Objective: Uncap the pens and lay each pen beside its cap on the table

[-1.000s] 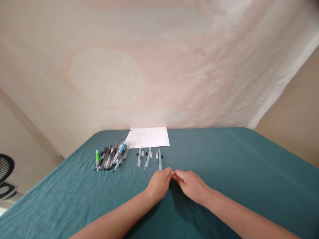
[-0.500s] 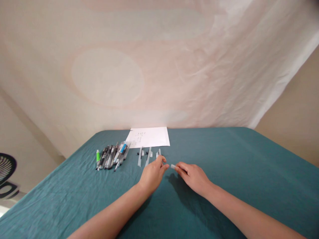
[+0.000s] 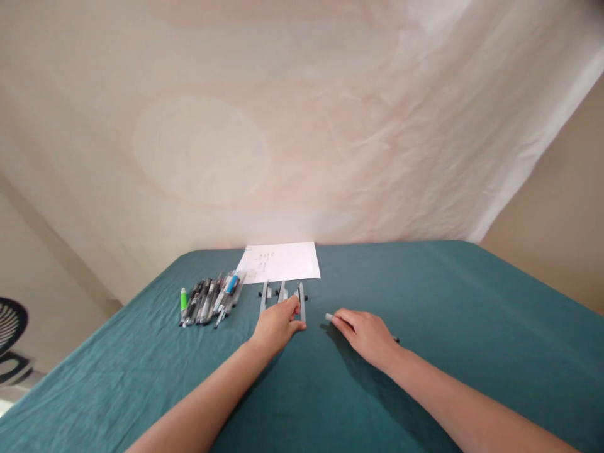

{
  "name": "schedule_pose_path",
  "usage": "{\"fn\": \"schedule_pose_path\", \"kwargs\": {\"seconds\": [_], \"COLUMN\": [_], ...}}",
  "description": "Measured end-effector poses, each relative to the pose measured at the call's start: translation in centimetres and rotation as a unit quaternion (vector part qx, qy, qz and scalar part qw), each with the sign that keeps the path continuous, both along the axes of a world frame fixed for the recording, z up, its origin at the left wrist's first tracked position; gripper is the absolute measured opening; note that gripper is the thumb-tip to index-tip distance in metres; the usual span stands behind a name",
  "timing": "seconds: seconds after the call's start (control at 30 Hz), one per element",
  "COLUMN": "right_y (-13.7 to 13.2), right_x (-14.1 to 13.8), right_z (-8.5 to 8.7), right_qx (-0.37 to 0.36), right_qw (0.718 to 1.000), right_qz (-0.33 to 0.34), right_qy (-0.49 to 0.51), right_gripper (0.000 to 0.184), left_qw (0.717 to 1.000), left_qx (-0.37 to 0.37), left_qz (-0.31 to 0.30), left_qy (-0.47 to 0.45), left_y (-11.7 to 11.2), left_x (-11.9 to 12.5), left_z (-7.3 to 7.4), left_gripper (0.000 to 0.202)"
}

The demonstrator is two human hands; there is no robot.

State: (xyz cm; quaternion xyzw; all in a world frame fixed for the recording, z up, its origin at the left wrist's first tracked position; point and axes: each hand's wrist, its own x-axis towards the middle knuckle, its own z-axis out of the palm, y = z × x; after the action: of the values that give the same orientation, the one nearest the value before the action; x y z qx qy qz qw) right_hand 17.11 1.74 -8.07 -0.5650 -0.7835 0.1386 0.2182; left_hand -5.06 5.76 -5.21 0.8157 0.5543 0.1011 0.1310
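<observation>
My left hand (image 3: 276, 322) rests low over the row of pen parts, its thumb and forefinger apart at a translucent pen barrel (image 3: 302, 305). The thumb tip appears to touch the barrel's lower end. Left of it lie another barrel (image 3: 282, 292), partly covered by my hand, and a third one (image 3: 264, 299). Small black and clear pieces lie beside these barrels. My right hand (image 3: 365, 336) is closed around a pen (image 3: 329, 317); its pale end sticks out past the fingertips. A black tip shows behind the wrist, and my fingers hide the middle.
A pile of pens (image 3: 207, 302) lies at the left, with a green-bodied one (image 3: 184, 299) at its edge. Behind the row lies a white sheet of paper (image 3: 287, 261) with marks on it. Green cloth (image 3: 448, 302) covers the table. A black fan (image 3: 12, 327) stands beyond the left edge.
My left hand has moved left and nearer to me, uncovering more of the rightmost barrel. My right hand keeps its grip on the pen, whose black end now shows behind the wrist.
</observation>
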Motion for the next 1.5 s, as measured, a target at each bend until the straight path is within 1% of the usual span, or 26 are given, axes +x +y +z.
{"fn": "schedule_pose_path", "kwargs": {"seconds": [0.17,0.27,0.33,0.4,0.53,0.6,0.7,0.83,0.9,0.97,1.0,1.03,1.07,1.1,1.13,1.17,1.2,1.23,1.27,1.3,1.33,1.4,1.5], "right_y": [0.1,0.0,0.0,0.3,2.4,3.8,5.6,6.2,5.8,4.8,4.1,3.2,2.3,1.4,0.5,-0.4,-1.1,-1.6,-2.0,-2.3,-2.4,-2.3,-2.0], "right_x": [0.0,-0.1,-0.2,-0.4,-1.2,-2.1,-3.6,-4.8,-4.4,-3.6,-3.1,-2.6,-2.2,-1.9,-1.8,-1.7,-1.7,-1.8,-1.9,-2.0,-2.1,-2.3,-2.5], "right_z": [-0.4,-0.5,-0.3,0.0,1.1,1.4,1.5,1.1,1.2,1.6,1.8,2.1,2.3,2.5,2.5,2.5,2.4,2.2,2.0,1.7,1.5,1.3,1.3], "right_qx": [0.009,0.016,0.02,0.02,0.002,0.0,-0.009,-0.027,-0.038,-0.051,-0.056,-0.063,-0.074,-0.098,-0.152,-0.217,-0.28,-0.334,-0.376,-0.405,-0.424,-0.441,-0.451], "right_qw": [1.0,1.0,0.999,0.996,0.984,0.981,0.981,0.984,0.987,0.99,0.992,0.994,0.996,0.995,0.979,0.944,0.897,0.847,0.804,0.769,0.741,0.701,0.665], "right_qz": [-0.006,-0.009,-0.009,-0.013,-0.04,-0.053,-0.059,-0.061,-0.065,-0.054,-0.039,-0.018,0.005,0.034,0.061,0.08,0.091,0.091,0.089,0.086,0.084,0.089,0.103], "right_qy": [-0.001,-0.016,-0.038,-0.08,-0.174,-0.185,-0.185,-0.163,-0.143,-0.116,-0.104,-0.083,-0.051,0.005,0.121,0.236,0.33,0.404,0.453,0.487,0.514,0.553,0.586], "right_gripper": [0.03,0.029,0.029,0.029,0.028,0.029,0.027,0.024,0.023,0.018,0.016,0.017,0.018,0.021,0.024,0.028,0.032,0.035,0.037,0.037,0.037,0.035,0.031], "left_qw": [1.0,1.0,0.999,0.997,0.991,0.988,0.986,0.983,0.983,0.984,0.979,0.967,0.944,0.91,0.869,0.829,0.797,0.777,0.768,0.764,0.763,0.757,0.739], "left_qx": [0.012,0.021,0.039,0.047,0.018,0.015,0.017,0.02,0.011,-0.008,-0.031,-0.068,-0.12,-0.182,-0.245,-0.299,-0.336,-0.355,-0.364,-0.366,-0.365,-0.366,-0.376], "left_qz": [0.011,0.012,-0.008,-0.051,-0.132,-0.149,-0.16,-0.172,-0.161,-0.116,-0.085,-0.052,-0.026,-0.009,-0.003,-0.001,-0.001,0.001,0.005,0.011,0.017,0.019,0.011], "left_qy": [-0.005,-0.004,-0.012,-0.026,-0.033,-0.037,-0.049,-0.068,-0.088,-0.138,-0.183,-0.24,-0.307,-0.373,-0.43,-0.473,-0.502,-0.519,-0.528,-0.531,-0.533,-0.541,-0.559], "left_y": [0.3,-0.1,-0.8,-1.7,-2.9,-3.1,-2.9,-2.8,-2.8,-2.7,-2.7,-2.6,-2.6,-2.6,-2.6,-2.7,-2.9,-3.0,-3.2,-3.3,-3.4,-3.5,-3.4], "left_x": [-0.1,0.0,0.4,1.0,2.1,2.3,2.1,1.6,1.6,1.6,1.7,1.9,2.0,2.2,2.3,2.5,2.7,2.8,3.0,3.1,3.2,3.3,3.4], "left_z": [-0.3,-0.1,-0.1,-0.3,-1.0,-1.2,-1.3,-1.4,-1.6,-1.7,-1.7,-1.7,-1.7,-1.6,-1.5,-1.4,-1.3,-1.3,-1.3,-1.3,-1.3,-1.4,-1.4], "left_gripper": [0.019,0.016,0.013,0.012,0.014,0.015,0.014,0.012,0.011,0.011,0.014,0.021,0.029,0.036,0.043,0.047,0.049,0.05,0.05,0.049,0.049,0.046,0.041]}}
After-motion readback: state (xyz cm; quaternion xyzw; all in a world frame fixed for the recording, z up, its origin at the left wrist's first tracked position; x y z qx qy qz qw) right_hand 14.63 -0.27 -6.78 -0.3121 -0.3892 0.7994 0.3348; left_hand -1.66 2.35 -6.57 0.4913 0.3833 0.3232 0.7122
